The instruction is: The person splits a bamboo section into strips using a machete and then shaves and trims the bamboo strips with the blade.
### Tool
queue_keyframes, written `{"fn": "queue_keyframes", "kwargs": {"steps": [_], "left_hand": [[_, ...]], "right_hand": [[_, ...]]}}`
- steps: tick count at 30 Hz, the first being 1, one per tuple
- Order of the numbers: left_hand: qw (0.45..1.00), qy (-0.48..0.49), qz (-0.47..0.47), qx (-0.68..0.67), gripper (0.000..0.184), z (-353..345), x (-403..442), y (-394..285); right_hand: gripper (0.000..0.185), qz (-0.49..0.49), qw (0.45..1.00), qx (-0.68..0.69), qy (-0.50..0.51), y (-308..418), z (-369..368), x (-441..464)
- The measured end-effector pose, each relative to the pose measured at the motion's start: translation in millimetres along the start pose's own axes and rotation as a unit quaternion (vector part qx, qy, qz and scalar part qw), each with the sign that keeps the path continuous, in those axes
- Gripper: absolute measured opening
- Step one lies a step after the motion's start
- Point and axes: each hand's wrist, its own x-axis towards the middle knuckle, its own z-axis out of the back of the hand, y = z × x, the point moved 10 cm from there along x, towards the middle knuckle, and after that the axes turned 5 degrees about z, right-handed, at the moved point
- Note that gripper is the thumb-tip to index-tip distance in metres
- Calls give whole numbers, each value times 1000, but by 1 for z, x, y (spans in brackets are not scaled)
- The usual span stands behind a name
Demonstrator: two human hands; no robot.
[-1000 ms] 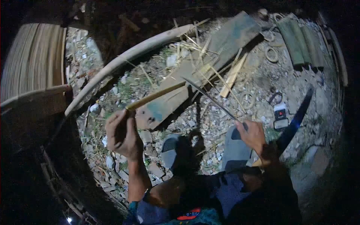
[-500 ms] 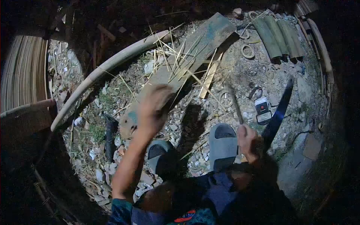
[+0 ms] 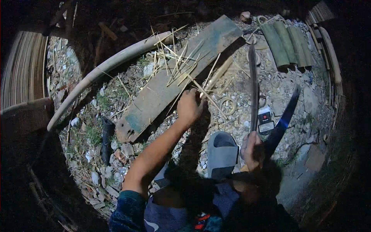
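My left hand (image 3: 189, 106) is beside the lower right edge of a worn plank (image 3: 166, 83), its fingers closed on the near end of a pale bamboo strip (image 3: 219, 74), which looks blurred. Thin split slivers (image 3: 176, 62) are scattered over the plank. In my right hand (image 3: 252, 149) is a long narrow knife (image 3: 253, 89), its blade pointing away from me. To the right of that hand, a dark curved blade-like object (image 3: 286, 116) lies on the ground, next to a small black and white device (image 3: 265, 120) with a red mark.
A long curved pole (image 3: 104, 69) lies left of the plank. Split green bamboo pieces (image 3: 284, 44) are at the upper right. A ring (image 3: 228, 106) rests on the stony ground, above my grey sandal (image 3: 223, 154). A dark cylindrical object (image 3: 107, 141) lies lower left.
My left hand, which held a narrow strip over the plank, has let it go, moved right and taken hold of the pale strip. The knife has swung from slanting left to pointing straight away.
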Motion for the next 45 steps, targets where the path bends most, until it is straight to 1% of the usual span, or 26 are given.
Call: {"fn": "queue_keyframes", "kwargs": {"steps": [2,3,5,6,7,8,10,12,13,14,16,17,18,20,22,23,24,25,29,32,34,36,38,39,41,45], "left_hand": [[990,-98,-60,-85,39,42,-18,-14],[988,-93,-39,-115,32,65,-30,-19],[983,-132,-72,-108,25,133,-61,-40],[970,-206,-58,-119,16,172,-80,-47],[968,-233,-32,-84,13,209,-94,-55],[950,-273,20,-150,11,233,-109,-37],[906,-390,-31,-162,14,281,-131,-42],[882,-438,-19,-172,15,303,-130,-37],[880,-429,7,-206,17,303,-127,-29],[881,-436,27,-184,17,303,-123,-28],[874,-437,19,-214,18,297,-118,-25],[877,-419,25,-235,20,291,-113,-20],[877,-418,23,-236,20,287,-111,-15],[878,-377,-2,-295,23,274,-103,-10],[894,-353,-1,-277,19,272,-106,-13],[893,-312,-16,-325,20,266,-103,-8],[887,-272,-29,-371,21,261,-100,-6],[896,-258,-58,-356,21,264,-100,-12],[903,-222,-43,-366,16,262,-101,-1],[884,-243,-19,-399,16,262,-98,13],[892,-238,-17,-384,16,262,-93,13],[900,-280,-83,-325,16,268,-94,6],[894,-275,-98,-339,20,263,-94,12],[887,-270,-113,-356,25,263,-93,11],[895,-276,-106,-334,24,266,-99,4],[902,-250,-58,-348,20,267,-101,7]], "right_hand": [[56,-8,999,4,37,17,-6,1],[56,-11,999,9,36,7,-1,9],[48,-142,954,235,118,-39,-15,18],[48,-147,952,239,122,-31,-21,14],[48,-71,982,147,93,-4,-15,15],[47,7,997,53,62,21,-10,15],[49,27,997,27,71,28,-21,19],[50,119,988,11,95,48,-37,19],[52,171,980,9,101,57,-48,18],[52,171,980,13,104,64,-56,14],[54,293,944,-62,136,124,-82,-9],[55,323,929,-57,173,135,-96,-15],[55,323,929,-57,171,146,-102,-19],[44,247,917,-90,299,152,-136,-34],[42,247,915,-68,311,162,-152,-43],[40,248,910,-48,328,165,-158,-48],[40,249,910,-47,328,165,-161,-49],[42,263,911,-34,317,168,-162,-51],[42,268,913,-47,305,167,-163,-52],[42,236,916,-55,319,160,-165,-50],[41,243,916,-48,316,163,-165,-50],[41,251,914,-40,315,163,-165,-49],[40,358,892,-35,275,175,-158,-55],[40,357,892,-34,275,177,-156,-55],[40,271,906,-16,326,169,-157,-53],[40,310,909,-26,278,161,-147,-53]]}}
